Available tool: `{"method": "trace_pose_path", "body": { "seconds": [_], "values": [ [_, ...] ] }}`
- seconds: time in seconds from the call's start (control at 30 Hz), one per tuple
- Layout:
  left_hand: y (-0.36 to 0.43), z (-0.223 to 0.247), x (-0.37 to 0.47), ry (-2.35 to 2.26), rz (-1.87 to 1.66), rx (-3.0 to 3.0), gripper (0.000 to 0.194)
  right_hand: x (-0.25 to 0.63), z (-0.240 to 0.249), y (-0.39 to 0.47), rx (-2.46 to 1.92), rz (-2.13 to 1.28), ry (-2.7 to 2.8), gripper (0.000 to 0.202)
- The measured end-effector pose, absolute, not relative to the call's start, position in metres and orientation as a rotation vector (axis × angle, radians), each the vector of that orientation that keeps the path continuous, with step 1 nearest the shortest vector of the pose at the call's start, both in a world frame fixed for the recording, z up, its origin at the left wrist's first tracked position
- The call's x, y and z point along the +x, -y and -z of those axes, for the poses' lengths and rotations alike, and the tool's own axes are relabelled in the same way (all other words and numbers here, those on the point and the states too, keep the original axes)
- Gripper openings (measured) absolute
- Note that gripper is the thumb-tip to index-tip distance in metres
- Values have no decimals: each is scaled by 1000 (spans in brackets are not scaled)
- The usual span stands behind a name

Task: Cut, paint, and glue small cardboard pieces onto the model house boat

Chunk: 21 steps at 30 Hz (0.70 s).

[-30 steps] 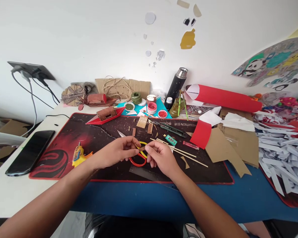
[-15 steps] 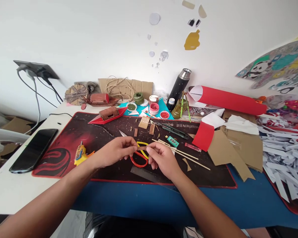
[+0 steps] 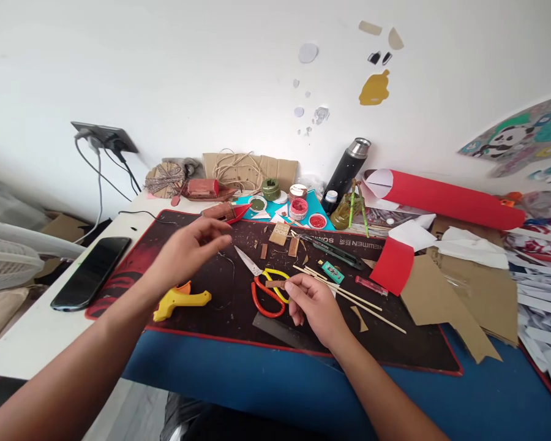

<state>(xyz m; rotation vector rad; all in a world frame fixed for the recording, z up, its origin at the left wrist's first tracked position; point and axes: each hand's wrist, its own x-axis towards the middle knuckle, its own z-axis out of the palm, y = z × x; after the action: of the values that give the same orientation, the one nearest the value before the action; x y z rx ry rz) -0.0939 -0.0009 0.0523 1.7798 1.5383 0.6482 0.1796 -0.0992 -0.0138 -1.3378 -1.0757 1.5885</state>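
Between the thumb and fingers of my right hand is a small brown cardboard strip, held over the handles of the scissors. The scissors have one red and one yellow handle and lie with their blades apart. My left hand is raised with its fingers apart and nothing in it. It partly covers a small red model boat with a brown roof. Below the left hand lies a yellow glue gun, its front partly hidden by the wrist. Small brown cardboard pieces lie behind the scissors.
A green utility knife, thin wooden sticks and a turquoise box lie right of centre. Paint pots and a black flask stand at the back. A phone rests at left, cardboard sheets at right.
My left hand has let go of the brown strip and moved left and up toward the boat. The right hand keeps the strip. The glue gun now lies turned differently. The view has shifted left.
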Motion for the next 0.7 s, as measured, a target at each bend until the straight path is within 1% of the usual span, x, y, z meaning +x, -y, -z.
{"method": "trace_pose_path", "body": {
  "seconds": [0.03, 0.1, 0.2, 0.27, 0.43, 0.53, 0.63, 0.7],
  "values": [
    [-8, -50, -104, -1673, -718, 1868, 54, 180, 14, 99, -1335, -1590, 1077, 48],
    [-28, -41, -122, -1766, -753, 2033, 65, 179, 16, 100, -1330, -1596, 1088, 48],
    [-54, -21, -141, -1792, -593, 2182, 89, 177, 16, 100, -1325, -1609, 1113, 47],
    [-66, -9, -147, -1756, -513, 2228, 96, 176, 16, 100, -1323, -1612, 1126, 47],
    [-79, 4, -143, -1733, -399, 2217, 96, 176, 15, 100, -1328, -1612, 1136, 47],
    [-80, 4, -139, -1775, -347, 2146, 89, 175, 13, 99, -1326, -1614, 1136, 46],
    [-76, 0, -138, -1794, -432, 2108, 80, 172, 11, 97, -1323, -1618, 1134, 45],
    [-70, -7, -137, -1777, -527, 2083, 79, 171, 10, 95, -1322, -1620, 1131, 44]
  ]
}}
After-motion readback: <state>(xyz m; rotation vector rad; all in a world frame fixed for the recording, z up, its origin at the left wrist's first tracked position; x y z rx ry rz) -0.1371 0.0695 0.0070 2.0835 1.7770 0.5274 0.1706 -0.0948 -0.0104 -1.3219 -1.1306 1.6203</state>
